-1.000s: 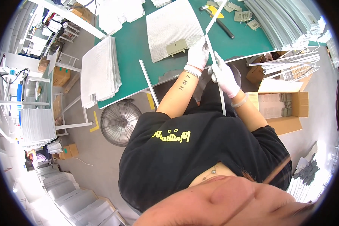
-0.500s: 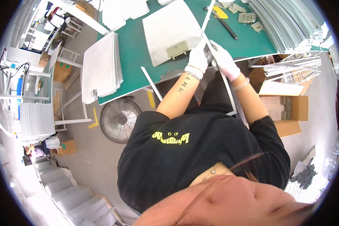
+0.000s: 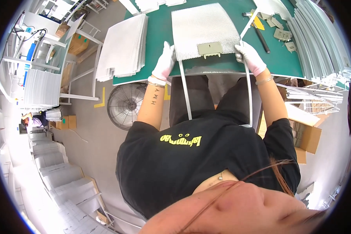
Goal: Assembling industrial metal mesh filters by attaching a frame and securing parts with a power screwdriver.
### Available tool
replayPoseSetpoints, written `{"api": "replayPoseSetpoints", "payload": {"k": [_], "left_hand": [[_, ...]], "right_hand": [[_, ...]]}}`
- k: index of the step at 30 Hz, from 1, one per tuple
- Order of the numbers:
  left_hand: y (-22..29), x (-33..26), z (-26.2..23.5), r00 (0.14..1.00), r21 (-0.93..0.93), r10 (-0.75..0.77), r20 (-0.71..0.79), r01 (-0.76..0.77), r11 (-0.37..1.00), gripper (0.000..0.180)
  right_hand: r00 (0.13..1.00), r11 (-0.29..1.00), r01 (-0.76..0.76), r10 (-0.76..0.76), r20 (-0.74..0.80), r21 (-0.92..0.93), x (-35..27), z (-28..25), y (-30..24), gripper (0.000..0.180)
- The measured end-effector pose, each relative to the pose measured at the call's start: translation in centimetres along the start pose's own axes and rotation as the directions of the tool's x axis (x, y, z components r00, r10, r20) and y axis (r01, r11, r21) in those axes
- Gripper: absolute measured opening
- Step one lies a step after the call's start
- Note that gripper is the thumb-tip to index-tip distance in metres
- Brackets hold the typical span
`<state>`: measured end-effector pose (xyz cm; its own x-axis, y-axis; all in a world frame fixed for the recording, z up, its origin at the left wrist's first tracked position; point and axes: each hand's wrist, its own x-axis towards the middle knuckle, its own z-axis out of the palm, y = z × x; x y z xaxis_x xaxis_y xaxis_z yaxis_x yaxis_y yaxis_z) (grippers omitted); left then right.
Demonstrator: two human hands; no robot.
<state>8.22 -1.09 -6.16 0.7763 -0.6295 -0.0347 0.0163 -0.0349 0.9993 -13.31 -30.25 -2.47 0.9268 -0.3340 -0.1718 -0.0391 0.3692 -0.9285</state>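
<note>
A white honeycomb mesh sheet [image 3: 202,25] lies over the green table, a beige plastic plate [image 3: 209,48] with small tabs at its near edge. Two bars of a thin, pale metal frame [image 3: 186,91] run from under that edge toward my lap; another piece of bar slants up past the sheet's right corner. My right hand [image 3: 251,60], in a white glove, has its fingers closed around the right-hand bar next to that corner. Beside the sheet's left edge, my gloved left hand [image 3: 164,64] has its fingers stretched upward; whether it touches the sheet is hard to tell.
To the left, a stack of white sheets [image 3: 124,46] overhangs the green table [image 3: 158,37]. A hammer [image 3: 261,37], a yellow piece and several beige plates lie at right, before a tall stack of mesh sheets [image 3: 319,43]. A floor fan [image 3: 130,105] stands below left; an open carton [image 3: 310,138] at right.
My hands were close together on the frame and have spread apart to either side of the sheet. The frame now lies more squarely before me. My view has shifted a little left.
</note>
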Motion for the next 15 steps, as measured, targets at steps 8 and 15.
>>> {"api": "replayPoseSetpoints", "payload": {"k": [8, 15], "left_hand": [[8.1, -4.2, 4.4, 0.985, -0.326, 0.069, 0.158, -0.014, 0.945, 0.047], [11.7, -9.8, 5.4, 0.660, 0.492, 0.751, 0.030, -0.663, 0.564, 0.046]], "right_hand": [[0.977, 0.979, 0.201, -0.202, -0.071, -0.027, -5.6, -0.1, -2.6, 0.011], [0.907, 0.891, 0.390, -0.415, -0.067, -0.234, -10.7, 4.1, -6.8, 0.016]]}}
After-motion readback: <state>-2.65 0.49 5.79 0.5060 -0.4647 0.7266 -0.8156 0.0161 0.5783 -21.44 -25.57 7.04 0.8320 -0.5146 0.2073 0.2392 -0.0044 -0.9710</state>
